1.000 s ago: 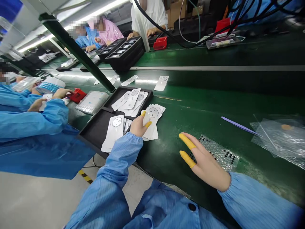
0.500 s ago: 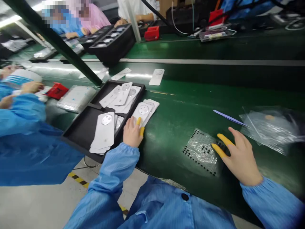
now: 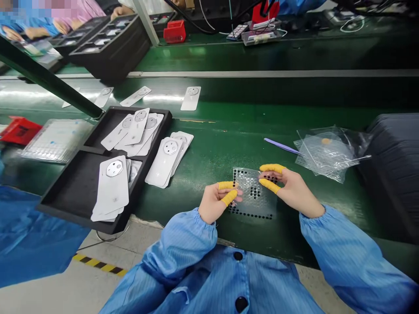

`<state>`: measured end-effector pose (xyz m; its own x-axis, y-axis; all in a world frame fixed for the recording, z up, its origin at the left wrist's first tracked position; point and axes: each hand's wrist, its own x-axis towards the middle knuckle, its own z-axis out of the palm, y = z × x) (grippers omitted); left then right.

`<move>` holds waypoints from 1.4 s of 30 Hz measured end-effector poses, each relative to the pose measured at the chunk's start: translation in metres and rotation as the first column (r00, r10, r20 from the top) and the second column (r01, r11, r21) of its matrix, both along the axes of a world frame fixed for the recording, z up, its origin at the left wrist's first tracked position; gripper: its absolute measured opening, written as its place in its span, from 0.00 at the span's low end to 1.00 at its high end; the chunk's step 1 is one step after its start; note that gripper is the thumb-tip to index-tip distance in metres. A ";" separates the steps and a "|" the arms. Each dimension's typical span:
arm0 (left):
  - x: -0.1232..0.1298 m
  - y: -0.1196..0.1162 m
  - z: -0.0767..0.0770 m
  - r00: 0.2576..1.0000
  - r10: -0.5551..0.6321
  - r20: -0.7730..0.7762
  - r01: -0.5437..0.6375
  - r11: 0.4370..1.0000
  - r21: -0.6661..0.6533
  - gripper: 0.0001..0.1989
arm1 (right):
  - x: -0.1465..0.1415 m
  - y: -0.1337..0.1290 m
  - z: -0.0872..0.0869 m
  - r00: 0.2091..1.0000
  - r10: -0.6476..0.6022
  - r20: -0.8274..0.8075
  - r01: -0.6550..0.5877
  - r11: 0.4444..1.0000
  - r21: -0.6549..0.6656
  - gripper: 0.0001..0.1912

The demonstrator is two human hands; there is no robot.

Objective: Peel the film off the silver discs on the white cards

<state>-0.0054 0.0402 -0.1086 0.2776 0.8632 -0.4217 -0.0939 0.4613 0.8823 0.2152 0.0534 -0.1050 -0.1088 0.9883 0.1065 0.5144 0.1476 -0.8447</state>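
A clear plastic sheet with small black dots (image 3: 250, 203) is in front of me, between my hands. My left hand (image 3: 218, 200), yellow covers on its thumb and finger, grips the sheet's left edge. At the upper right edge, my right hand (image 3: 291, 189) holds the same sheet, its yellow-covered thumb and forefinger somewhat apart. Other fingertips show partly through or behind the plastic. Left of my left hand lies a small pile of white cards with round socket-like faces (image 3: 163, 163).
A black divided tray (image 3: 65, 187) at left holds more white cards. A purple tweezers-like tool (image 3: 281, 145) and clear plastic sheets (image 3: 327, 152) lie at right, beside stacked black trays (image 3: 396, 170). A dark green post (image 3: 55, 83) slants over the left side.
My left hand has left the white cards and moved right to the clear sheet. My right hand has come to the sheet's upper right edge. The sheet has turned, and the view has shifted right.
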 end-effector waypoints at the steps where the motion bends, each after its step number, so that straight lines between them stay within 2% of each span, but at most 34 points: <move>1: 0.000 0.000 0.000 1.000 0.020 -0.003 -0.020 1.000 -0.003 0.27 | -0.003 0.000 0.002 0.995 -0.042 0.088 0.031 0.993 0.118 0.18; 3: 0.001 -0.002 0.000 0.998 0.062 0.001 -0.061 0.998 -0.017 0.25 | -0.014 -0.004 0.004 0.972 -0.110 0.209 0.032 0.939 0.344 0.15; 5: 0.003 -0.005 -0.002 0.996 0.089 0.008 -0.089 0.996 -0.021 0.24 | -0.027 -0.011 0.006 0.963 -0.038 0.265 -0.088 0.890 0.448 0.12; 7: 0.006 -0.008 -0.004 0.995 0.102 0.017 -0.102 0.995 -0.012 0.23 | -0.040 -0.017 0.006 0.951 0.103 0.290 -0.232 0.860 0.454 0.10; 9: 0.008 -0.010 -0.006 0.994 0.104 0.021 -0.104 0.995 0.006 0.22 | -0.047 -0.021 0.004 0.929 0.162 0.331 -0.308 0.836 0.454 0.09; 12: 0.011 -0.011 -0.009 0.996 0.089 0.022 -0.089 0.995 0.039 0.22 | -0.049 -0.025 -0.001 0.892 0.129 0.432 -0.359 0.784 0.507 0.08; 17: 0.012 -0.012 -0.009 0.999 0.031 -0.013 -0.029 0.991 0.127 0.19 | -0.044 -0.029 -0.008 0.862 0.055 0.503 -0.418 0.638 0.646 0.11; 20: 0.012 -0.013 -0.008 0.997 0.002 -0.073 0.011 0.984 0.180 0.17 | -0.044 -0.027 -0.014 0.836 0.033 0.547 -0.458 0.591 0.664 0.11; 22: 0.012 -0.013 -0.009 0.993 -0.020 -0.118 0.045 0.976 0.211 0.15 | -0.045 -0.026 -0.018 0.840 0.024 0.541 -0.448 0.593 0.669 0.10; 23: 0.012 -0.013 -0.009 0.990 -0.033 -0.141 0.064 0.972 0.225 0.14 | -0.045 -0.025 -0.020 0.854 0.036 0.519 -0.430 0.612 0.664 0.10; 27: 0.013 -0.015 -0.013 0.969 -0.086 -0.231 0.145 0.957 0.250 0.14 | -0.047 -0.021 -0.025 0.947 0.144 0.288 -0.289 0.771 0.567 0.10; 29: 0.011 -0.017 -0.014 0.953 -0.110 -0.281 0.183 0.952 0.245 0.14 | -0.048 -0.018 -0.027 0.975 0.150 0.165 -0.214 0.843 0.494 0.08; 32: -0.005 -0.010 -0.006 0.912 -0.167 -0.374 0.263 0.939 0.223 0.16 | -0.047 -0.013 -0.030 0.991 0.083 0.101 -0.121 0.871 0.476 0.06; 34: -0.023 0.011 0.010 0.859 -0.209 -0.467 0.338 0.917 0.212 0.22 | -0.047 -0.011 -0.031 0.992 0.056 0.117 -0.109 0.848 0.518 0.06; 35: -0.032 0.030 0.021 0.820 -0.220 -0.529 0.376 0.903 0.209 0.24 | -0.047 -0.011 -0.032 0.990 0.056 0.133 -0.119 0.835 0.538 0.08; 36: -0.039 0.053 0.032 0.770 -0.178 -0.612 0.384 0.896 0.223 0.22 | -0.048 -0.012 -0.032 0.987 0.063 0.150 -0.136 0.822 0.552 0.09; 38: -0.045 0.111 0.052 0.708 -0.018 -0.706 0.319 0.900 0.297 0.16 | -0.049 -0.015 -0.031 0.982 0.077 0.172 -0.163 0.806 0.568 0.12; 40: -0.038 0.174 0.066 0.632 0.143 -0.762 0.246 0.895 0.372 0.18 | -0.051 -0.017 -0.030 0.981 0.093 0.172 -0.177 0.795 0.580 0.13; 42: -0.023 0.229 0.071 0.550 0.255 -0.796 0.178 0.895 0.409 0.21 | -0.051 -0.019 -0.029 0.981 0.105 0.161 -0.181 0.786 0.591 0.12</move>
<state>-0.0279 0.2694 -0.0376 -0.0384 0.9977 -0.0557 0.7505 0.0656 0.6576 0.1638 0.0346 -0.1340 -0.2924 0.7008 0.6506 0.5326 0.6844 -0.4979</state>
